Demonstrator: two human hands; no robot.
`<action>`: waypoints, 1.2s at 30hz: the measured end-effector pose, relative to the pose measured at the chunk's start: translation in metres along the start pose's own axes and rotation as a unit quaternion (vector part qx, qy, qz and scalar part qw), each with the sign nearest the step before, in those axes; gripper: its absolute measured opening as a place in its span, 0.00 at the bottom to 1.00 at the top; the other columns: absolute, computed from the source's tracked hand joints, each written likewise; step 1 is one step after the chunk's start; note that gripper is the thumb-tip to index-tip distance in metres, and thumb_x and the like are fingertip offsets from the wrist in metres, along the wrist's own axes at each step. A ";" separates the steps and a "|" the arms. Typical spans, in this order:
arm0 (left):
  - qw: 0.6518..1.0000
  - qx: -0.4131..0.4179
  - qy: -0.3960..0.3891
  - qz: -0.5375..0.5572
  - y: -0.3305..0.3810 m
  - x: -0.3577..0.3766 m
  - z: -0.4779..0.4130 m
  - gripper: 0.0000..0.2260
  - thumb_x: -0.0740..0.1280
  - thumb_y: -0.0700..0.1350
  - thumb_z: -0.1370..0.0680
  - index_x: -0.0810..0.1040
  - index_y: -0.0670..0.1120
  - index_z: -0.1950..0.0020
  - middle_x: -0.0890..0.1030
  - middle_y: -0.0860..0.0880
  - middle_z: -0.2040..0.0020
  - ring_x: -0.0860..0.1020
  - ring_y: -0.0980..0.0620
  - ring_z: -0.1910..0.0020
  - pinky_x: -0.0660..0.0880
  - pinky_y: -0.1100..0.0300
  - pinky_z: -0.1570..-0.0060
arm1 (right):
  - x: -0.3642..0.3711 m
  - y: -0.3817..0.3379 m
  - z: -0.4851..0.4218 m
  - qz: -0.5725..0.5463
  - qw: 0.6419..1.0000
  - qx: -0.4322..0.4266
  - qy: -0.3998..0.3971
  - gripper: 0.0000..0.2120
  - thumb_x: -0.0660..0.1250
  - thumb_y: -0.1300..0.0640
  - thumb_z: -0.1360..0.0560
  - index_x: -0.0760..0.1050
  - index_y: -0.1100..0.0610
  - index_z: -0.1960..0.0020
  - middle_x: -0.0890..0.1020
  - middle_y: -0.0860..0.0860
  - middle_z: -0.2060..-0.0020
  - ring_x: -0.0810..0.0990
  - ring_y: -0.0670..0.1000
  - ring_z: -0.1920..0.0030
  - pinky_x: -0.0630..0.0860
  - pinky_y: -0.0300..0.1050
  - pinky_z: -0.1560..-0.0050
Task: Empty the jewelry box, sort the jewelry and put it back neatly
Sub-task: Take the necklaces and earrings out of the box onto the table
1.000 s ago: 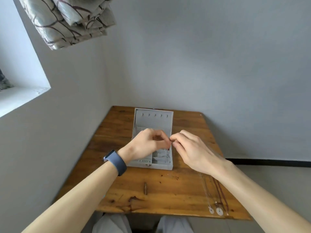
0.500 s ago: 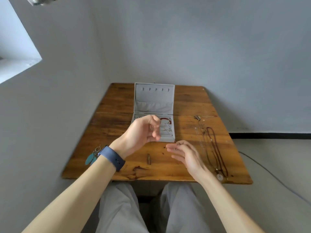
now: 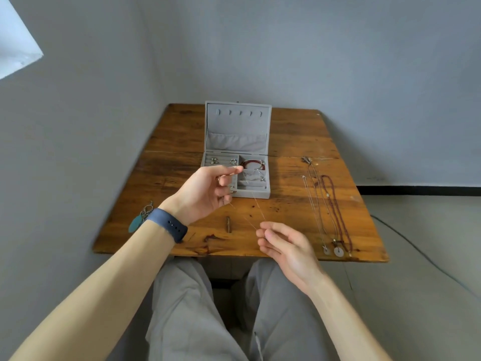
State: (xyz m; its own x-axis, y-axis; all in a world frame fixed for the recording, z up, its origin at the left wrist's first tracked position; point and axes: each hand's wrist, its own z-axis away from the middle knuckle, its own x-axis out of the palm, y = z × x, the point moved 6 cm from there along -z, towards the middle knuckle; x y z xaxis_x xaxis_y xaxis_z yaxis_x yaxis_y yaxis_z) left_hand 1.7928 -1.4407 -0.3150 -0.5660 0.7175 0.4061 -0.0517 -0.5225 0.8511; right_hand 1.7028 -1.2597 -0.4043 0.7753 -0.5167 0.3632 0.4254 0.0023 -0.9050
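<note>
Jewelry box (image 3: 236,123): set open at the far middle of the wooden table (image 3: 286,142), with a red bracelet (image 3: 252,164) in its rear right compartment.
Teal keyring (image 3: 138,220): laid at the table's left edge.
Left hand (image 3: 205,190): raised before the box; a thin chain (image 3: 244,217) is pinched between thumb and fingers.
Right hand (image 3: 283,243): held at the front edge; the chain's lower part is pinched at the fingertips.
Necklaces (image 3: 334,212): laid lengthwise on the table's right side.
</note>
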 end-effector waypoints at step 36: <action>0.980 -0.090 -0.104 -0.142 -0.049 0.017 -0.007 0.15 0.65 0.44 0.18 0.77 0.55 0.32 0.75 0.50 0.64 0.70 0.55 0.71 0.72 0.62 0.69 | -0.031 0.012 0.030 -0.314 0.946 0.067 0.042 0.12 0.69 0.64 0.25 0.83 0.58 0.43 0.84 0.55 0.45 0.83 0.48 0.55 0.80 0.44 0.51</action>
State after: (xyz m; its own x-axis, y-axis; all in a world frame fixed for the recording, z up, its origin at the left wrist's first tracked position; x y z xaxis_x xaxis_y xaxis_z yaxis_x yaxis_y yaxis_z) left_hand 1.7797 -1.4060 -0.3523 -0.3284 0.9142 0.2374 -0.3382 -0.3485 0.8742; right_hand 1.6979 -1.2185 -0.4193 0.3134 -0.5181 0.7958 0.8498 -0.2209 -0.4785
